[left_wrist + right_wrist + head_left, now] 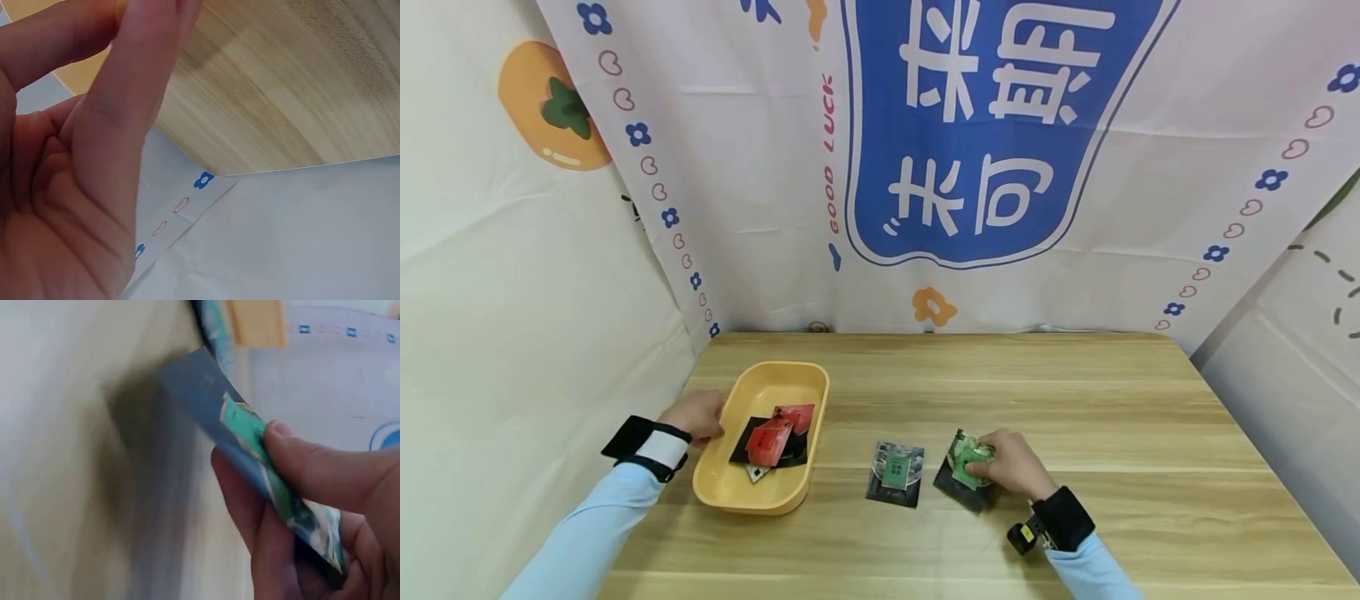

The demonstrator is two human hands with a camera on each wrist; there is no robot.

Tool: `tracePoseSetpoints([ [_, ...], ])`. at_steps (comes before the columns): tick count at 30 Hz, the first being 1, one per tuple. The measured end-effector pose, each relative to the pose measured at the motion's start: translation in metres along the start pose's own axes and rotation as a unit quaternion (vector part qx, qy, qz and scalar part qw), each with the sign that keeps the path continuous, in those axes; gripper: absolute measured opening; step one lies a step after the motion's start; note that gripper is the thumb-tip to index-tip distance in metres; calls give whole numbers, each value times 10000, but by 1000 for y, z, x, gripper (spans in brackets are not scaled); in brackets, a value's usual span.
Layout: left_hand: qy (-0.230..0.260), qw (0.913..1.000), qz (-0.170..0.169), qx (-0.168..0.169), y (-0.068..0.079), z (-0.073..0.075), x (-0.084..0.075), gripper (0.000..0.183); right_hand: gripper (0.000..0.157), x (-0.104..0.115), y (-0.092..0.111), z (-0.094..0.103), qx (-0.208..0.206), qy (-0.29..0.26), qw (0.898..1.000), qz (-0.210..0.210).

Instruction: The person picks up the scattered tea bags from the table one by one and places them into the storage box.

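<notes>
My left hand (695,413) grips the left rim of a yellow plastic tub (715,492). Close up in the left wrist view are its thumb and fingers, with a bit of yellow at the upper left. Inside the tub lie red-and-black sachets (769,442), overlapping, with a pale corner poking out below. My right hand (1017,462) pinches a dark sachet with a green label (964,468) between thumb and fingers; the right wrist view shows it bent and lifted off the table. A second green-labelled sachet (895,473) lies flat between the tub and my right hand.
All this is on a wood-grain table (1075,392). Behind it hangs a white cloth (760,167) with a blue panel and printed writing. Pale cloth also hangs along both sides. A strap with a small camera (1024,533) sits on my right wrist.
</notes>
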State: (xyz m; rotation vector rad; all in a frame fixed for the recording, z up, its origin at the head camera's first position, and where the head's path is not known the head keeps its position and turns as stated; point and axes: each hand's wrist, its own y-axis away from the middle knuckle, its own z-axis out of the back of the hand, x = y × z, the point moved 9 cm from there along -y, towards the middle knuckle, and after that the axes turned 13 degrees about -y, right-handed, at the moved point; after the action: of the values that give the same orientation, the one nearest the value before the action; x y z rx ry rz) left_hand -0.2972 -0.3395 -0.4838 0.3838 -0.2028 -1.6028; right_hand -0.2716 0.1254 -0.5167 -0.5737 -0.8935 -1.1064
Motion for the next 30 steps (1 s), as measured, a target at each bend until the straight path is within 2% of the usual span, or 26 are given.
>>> tracePoseSetpoints([
  [5,-13,10000,2,-41,0,0,0,12,16,1,-2,6,164,-1102,9937,-129],
  [8,-45,10000,2,-49,0,0,1,12,19,2,-4,7,264,-1859,9820,-182],
  [12,-46,10000,54,-14,1,0,1,12,26,5,-7,10,247,-2471,9684,-247],
  [21,21,10000,37,-47,4,0,-1,12,34,4,-16,11,-267,-2997,9522,-533],
  [30,57,10000,76,28,2,0,1,12,32,13,-21,7,-488,-3083,9486,-530],
])
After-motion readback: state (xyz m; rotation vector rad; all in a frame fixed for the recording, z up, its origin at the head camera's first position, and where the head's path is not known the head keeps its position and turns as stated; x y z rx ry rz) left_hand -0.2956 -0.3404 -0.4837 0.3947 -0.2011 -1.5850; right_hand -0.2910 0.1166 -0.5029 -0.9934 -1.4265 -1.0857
